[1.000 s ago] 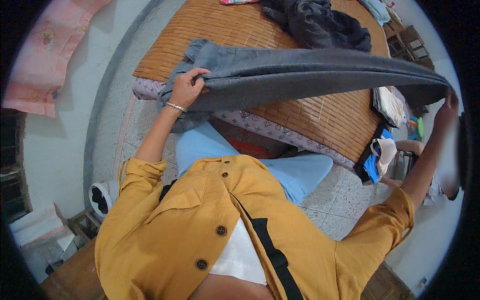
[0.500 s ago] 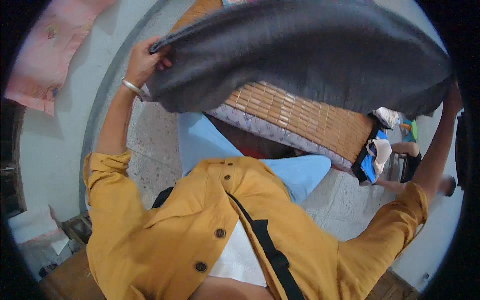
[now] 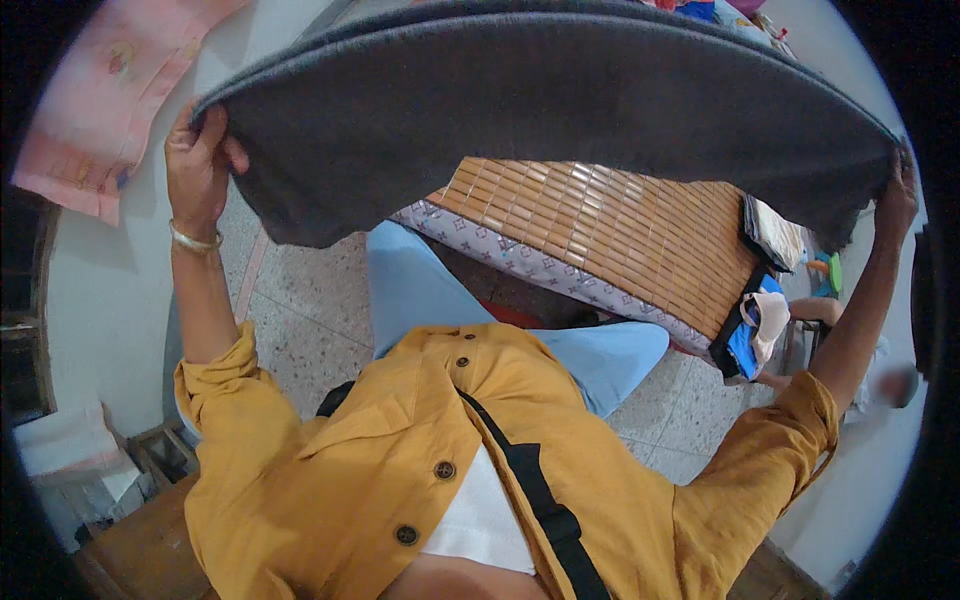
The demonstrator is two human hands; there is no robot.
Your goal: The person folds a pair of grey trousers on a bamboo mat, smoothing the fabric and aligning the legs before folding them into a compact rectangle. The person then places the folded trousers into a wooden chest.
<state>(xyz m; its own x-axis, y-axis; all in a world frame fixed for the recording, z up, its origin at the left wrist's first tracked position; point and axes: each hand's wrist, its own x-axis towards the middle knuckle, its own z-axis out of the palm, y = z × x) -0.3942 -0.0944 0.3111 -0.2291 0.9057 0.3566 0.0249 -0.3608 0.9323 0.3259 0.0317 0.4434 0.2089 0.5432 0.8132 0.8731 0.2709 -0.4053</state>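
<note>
A wide dark grey cloth [image 3: 540,95] is stretched out in front of me at about arm's length. My left hand [image 3: 198,160] is closed on its left end, thumb on top, with a pale bangle on the wrist. At the far right, my right hand [image 3: 897,195] grips the other end. The upper edge bows in a smooth arc between my hands, and the lower part hangs down over the bed. Whether the cloth is a garment or a plain piece of fabric I cannot tell.
Below the cloth is a bed with a bamboo slat mat [image 3: 600,225]. Folded pale clothes [image 3: 773,235] and a blue-and-beige garment pile [image 3: 762,325] lie at its right end. Another person [image 3: 868,385] is low at the right. A pink patterned curtain [image 3: 125,90] hangs at the left.
My left hand has moved outward to the left. The cloth, billowing and blurred before, is now pulled straighter, uncovering more of the mat and the folded clothes.
</note>
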